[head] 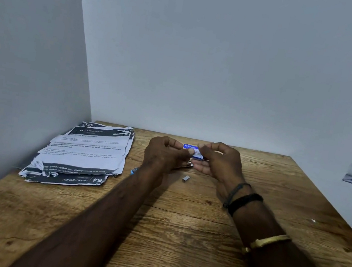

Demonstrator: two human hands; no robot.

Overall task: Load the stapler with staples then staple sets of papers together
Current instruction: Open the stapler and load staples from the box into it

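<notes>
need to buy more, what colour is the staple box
The staple box is blue with white lettering, clearest in the head view.

The table (177, 237) is brown wood with dark lines in it. A pile of papers (84, 151) lies flat on its far left part. The sheets have black print, and their edges are torn and bent. Just right of the papers sits a small blue thing (134, 170); only part of it shows. Farther right of the papers lies a short grey bar of staples (186, 178). Much farther right of the papers is a tiny white bit (313, 220).
</notes>
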